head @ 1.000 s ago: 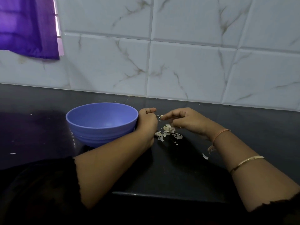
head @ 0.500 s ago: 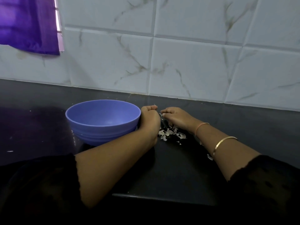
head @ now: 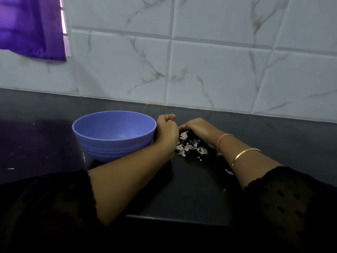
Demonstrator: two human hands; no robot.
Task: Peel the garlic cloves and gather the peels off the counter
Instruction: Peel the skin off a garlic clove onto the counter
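Black and glossy, the worktop (head: 191, 189) fills the lower half of the frame below a white marbled tile wall (head: 209, 70). A purple curtain (head: 31, 26) hangs at the upper left. Near the centre stands a lilac bowl (head: 114, 132), and the left hand (head: 166, 132) rests against its right-hand side. The fingers are curled in, and a thin pale wisp (head: 172, 114) pokes up at their tips (whether they hold a clove cannot be told). Just right of it, the right hand (head: 198, 128) lies palm down with fingers loosely bent, gripping nothing, over the far end of the garlic peels (head: 189, 147). These lie in a small pile on the worktop between the two wrists. One stray peel (head: 228, 172) lies lower, beside the right forearm, which wears an orange thread (head: 224, 138) and a gold bangle (head: 244, 153).
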